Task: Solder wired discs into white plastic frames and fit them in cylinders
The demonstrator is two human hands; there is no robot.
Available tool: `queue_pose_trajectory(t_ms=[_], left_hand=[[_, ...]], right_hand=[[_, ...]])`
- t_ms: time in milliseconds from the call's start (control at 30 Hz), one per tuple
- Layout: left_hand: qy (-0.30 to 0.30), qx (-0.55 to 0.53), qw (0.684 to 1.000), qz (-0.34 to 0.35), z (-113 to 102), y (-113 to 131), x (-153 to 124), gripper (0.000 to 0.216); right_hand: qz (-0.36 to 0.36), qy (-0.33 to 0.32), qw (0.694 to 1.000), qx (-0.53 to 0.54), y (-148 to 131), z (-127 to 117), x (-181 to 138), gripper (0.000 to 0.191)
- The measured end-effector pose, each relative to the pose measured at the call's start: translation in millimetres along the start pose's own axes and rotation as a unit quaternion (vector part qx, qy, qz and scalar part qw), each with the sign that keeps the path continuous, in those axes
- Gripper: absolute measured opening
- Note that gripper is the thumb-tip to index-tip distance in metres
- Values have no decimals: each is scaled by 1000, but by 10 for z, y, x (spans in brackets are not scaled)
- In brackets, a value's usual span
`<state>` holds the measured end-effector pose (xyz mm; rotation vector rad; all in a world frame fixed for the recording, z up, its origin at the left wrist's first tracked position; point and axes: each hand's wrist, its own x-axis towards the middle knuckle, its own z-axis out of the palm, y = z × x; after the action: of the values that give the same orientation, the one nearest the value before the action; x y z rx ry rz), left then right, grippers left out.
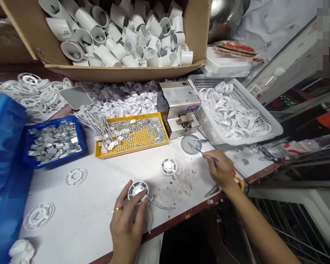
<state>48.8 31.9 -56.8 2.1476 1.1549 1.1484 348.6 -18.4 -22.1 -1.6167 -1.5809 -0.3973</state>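
Observation:
My left hand [128,220] grips a white round plastic part [130,191] on the table, fingers at its rim and thumb by its white wires [163,208]. A pale square piece sits in its middle, partly under a finger. In my right hand [221,168] a thin blue stick [198,150] is pinched, its tip over a shallow round dish [184,147] of grey paste. Whether the tip is a brush is too small to tell. Between the hands lies a second wired round part [169,167].
Behind are a yellow tray [137,147] of small metal pieces and wired connectors, a metal machine [178,101] with a red display, and a white basket [266,113] of round parts. Left stand a blue tray [84,145] and loose discs [76,176]. A cardboard box [121,73] holds white tubes.

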Motion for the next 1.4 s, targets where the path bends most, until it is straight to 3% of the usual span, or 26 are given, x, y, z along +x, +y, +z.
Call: queue_pose_trajectory(t_ms=[167,300,400,500,600,700,767,1067,1200,1400], left_hand=[[21,34,997,59,-7,-26,-49,35],[-3,14,998,65,-35,-64,-51,40],[0,-12,998,57,-38,-71,-27,39],[7,-47,999,24,-33,-43,-14,35],[18,-64,997,-44,-22,-11,-30,45],[29,-71,993,-94,-1,-4,-64,61],[33,-74,991,-109,10,-1,-84,63],[43,-68,993,-81,20,14,-82,60],[49,-62,994,-77,20,24,-71,60],[51,-59,995,-66,21,32,-76,58]], right_hand=[[28,32,999,0,-100,-56,-58,19],[148,111,983,-5,-25,-2,-116,20],[234,131,963,-5,0,1,-156,27],[288,169,942,22,-207,-66,-203,28],[214,145,955,144,-610,-123,-265,23],[62,32,960,273,-978,-104,-316,19],[13,-17,955,297,-1122,-50,-328,20],[-5,-52,959,278,-1230,71,-340,23],[-56,-73,962,256,-1309,7,-273,23],[-106,-232,941,222,-1431,-105,174,20]])
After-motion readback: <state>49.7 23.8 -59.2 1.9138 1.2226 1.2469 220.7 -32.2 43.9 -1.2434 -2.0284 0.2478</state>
